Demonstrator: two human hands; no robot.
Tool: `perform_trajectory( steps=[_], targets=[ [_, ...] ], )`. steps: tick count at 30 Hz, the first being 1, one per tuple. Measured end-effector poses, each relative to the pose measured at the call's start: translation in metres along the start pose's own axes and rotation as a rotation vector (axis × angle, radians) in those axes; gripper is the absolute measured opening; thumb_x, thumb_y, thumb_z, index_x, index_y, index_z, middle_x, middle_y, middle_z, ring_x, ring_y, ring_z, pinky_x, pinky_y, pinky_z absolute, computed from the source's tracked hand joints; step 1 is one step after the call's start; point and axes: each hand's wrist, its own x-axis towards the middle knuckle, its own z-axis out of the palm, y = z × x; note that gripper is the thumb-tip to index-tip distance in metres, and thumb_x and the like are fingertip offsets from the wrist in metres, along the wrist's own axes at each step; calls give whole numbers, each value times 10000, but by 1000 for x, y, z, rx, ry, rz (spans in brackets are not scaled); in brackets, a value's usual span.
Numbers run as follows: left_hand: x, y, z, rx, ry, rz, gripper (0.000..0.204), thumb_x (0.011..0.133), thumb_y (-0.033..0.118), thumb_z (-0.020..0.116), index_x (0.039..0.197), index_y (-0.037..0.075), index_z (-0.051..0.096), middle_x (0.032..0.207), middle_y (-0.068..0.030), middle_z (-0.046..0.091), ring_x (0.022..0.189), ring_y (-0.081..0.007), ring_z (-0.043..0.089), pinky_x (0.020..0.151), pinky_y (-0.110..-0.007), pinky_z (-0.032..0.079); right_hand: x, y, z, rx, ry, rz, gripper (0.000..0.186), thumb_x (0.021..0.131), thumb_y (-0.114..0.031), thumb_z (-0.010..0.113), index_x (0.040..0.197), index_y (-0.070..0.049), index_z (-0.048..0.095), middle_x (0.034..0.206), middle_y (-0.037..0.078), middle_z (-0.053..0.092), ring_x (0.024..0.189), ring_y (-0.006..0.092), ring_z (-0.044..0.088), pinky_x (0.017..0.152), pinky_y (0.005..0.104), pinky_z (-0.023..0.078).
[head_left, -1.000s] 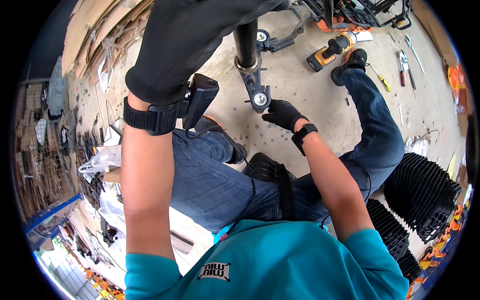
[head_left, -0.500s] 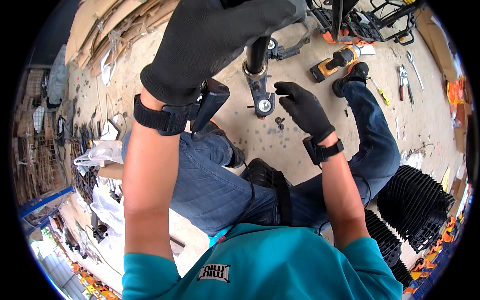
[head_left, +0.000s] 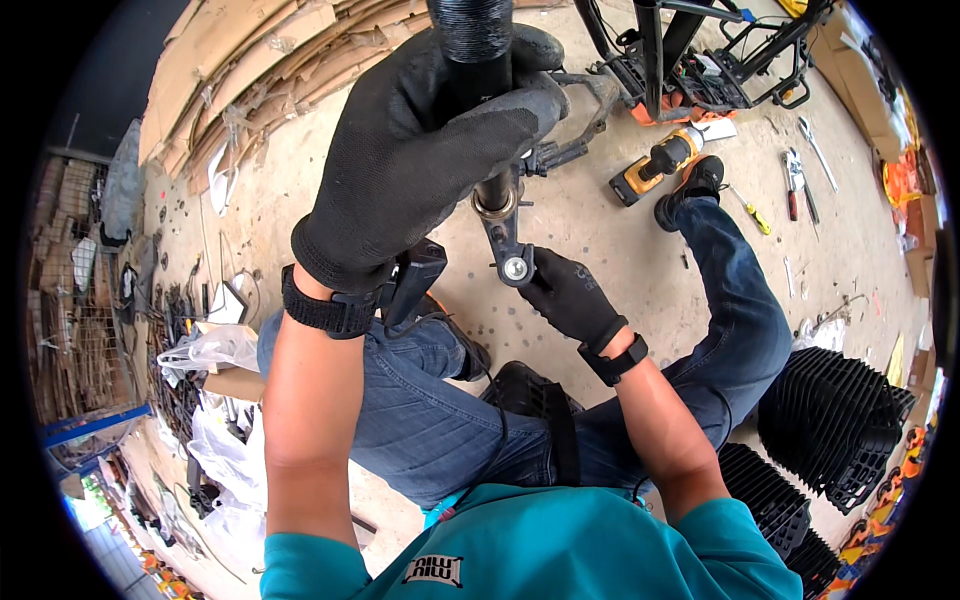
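A black front fork (head_left: 499, 235) stands in front of me, with a threaded tube (head_left: 470, 32) on top, a metal ring lower down and a round silver-centred eye (head_left: 515, 269) at its bottom end. My left hand (head_left: 400, 150), in a black glove, is closed around the tube just under the thread. My right hand (head_left: 572, 298), also gloved, is closed at the fork's bottom eye. Its fingertips are partly hidden there, and whether they also hold a small part cannot be seen.
Beyond the fork lie a yellow-black cordless power tool (head_left: 655, 165), a yellow screwdriver (head_left: 752, 212) and wrenches (head_left: 795, 180). A black frame (head_left: 690, 50) stands at the far right. Flattened cardboard (head_left: 230, 60) is stacked far left. Black ribbed plastic parts (head_left: 830, 420) sit near my right.
My right hand has gone from open, beside the fork, to closed at its bottom eye. The left hand and fork appear lower in view, and the threaded top now shows.
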Motion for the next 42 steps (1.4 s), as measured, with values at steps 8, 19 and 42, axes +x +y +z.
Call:
perform_trajectory(
  steps=[8,19,42],
  targets=[
    [1,-3,1,105,55,41,378,948,84,565,1309,-24,540,1094,-160,676,771,-265,721,652,-392,634,1,31,18,15,66,11,527,843,-135,705,1324,-29,515,1206,178,610,970,301,667,840,391,536],
    [1,0,2,142,28,-17,371,961,106,554,1309,-23,537,1089,-159,680,770,-259,718,651,-395,634,4,33,26,-12,79,10,444,856,-153,696,1271,-53,577,1163,173,629,970,321,665,839,393,530],
    [3,3,7,-58,115,-153,435,904,71,676,1294,-42,518,1063,-133,682,785,-140,658,658,-278,570,3,41,30,-68,104,53,429,852,-167,705,1244,-42,585,1080,161,654,881,294,676,804,387,533]
  ],
)
